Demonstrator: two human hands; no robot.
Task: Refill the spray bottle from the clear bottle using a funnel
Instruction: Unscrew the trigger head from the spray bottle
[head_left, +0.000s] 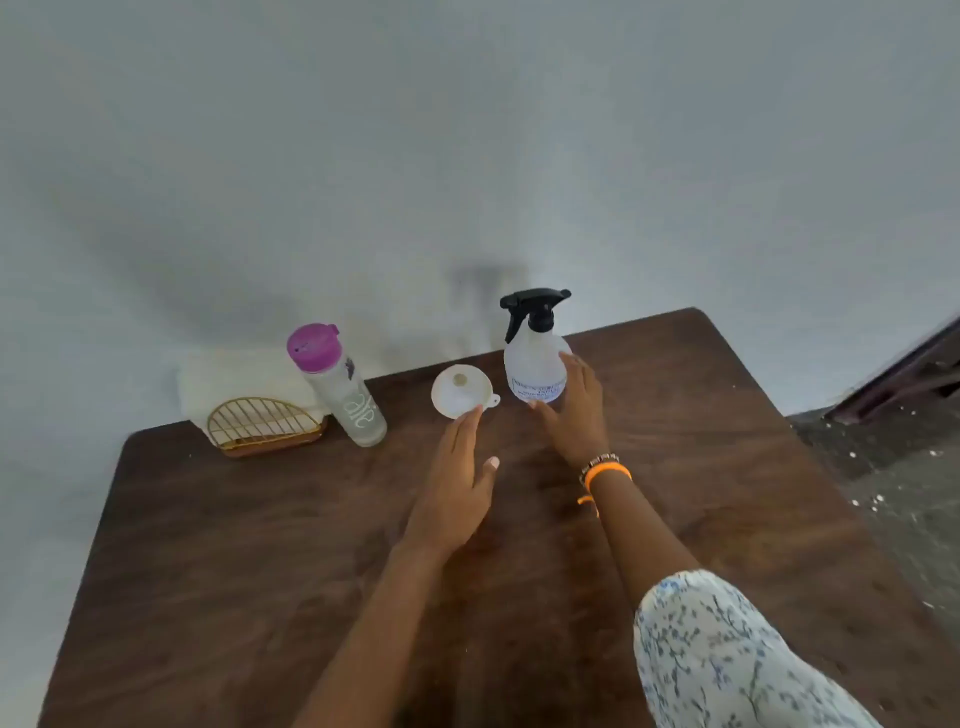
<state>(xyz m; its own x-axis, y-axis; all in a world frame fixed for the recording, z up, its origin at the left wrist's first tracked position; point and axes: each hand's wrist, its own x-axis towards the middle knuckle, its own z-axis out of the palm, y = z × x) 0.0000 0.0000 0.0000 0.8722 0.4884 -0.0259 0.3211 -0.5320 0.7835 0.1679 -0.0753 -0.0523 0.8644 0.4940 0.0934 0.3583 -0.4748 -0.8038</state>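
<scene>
Spray bottle (535, 364) touched by right hand (574, 410), fingers straight.

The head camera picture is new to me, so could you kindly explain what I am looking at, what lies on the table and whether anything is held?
There is no machine here: a person wears a wide-angle camera on the head, so you look forward and down at their own two bare hands. On the dark wooden table stand a spray bottle with a black trigger head still on, a clear bottle with a purple lid, a white funnel and a gold wire rack. The right hand rests open against the spray bottle's side. The left hand reaches with straight fingers to the funnel's rim. Nothing is gripped yet.
</scene>
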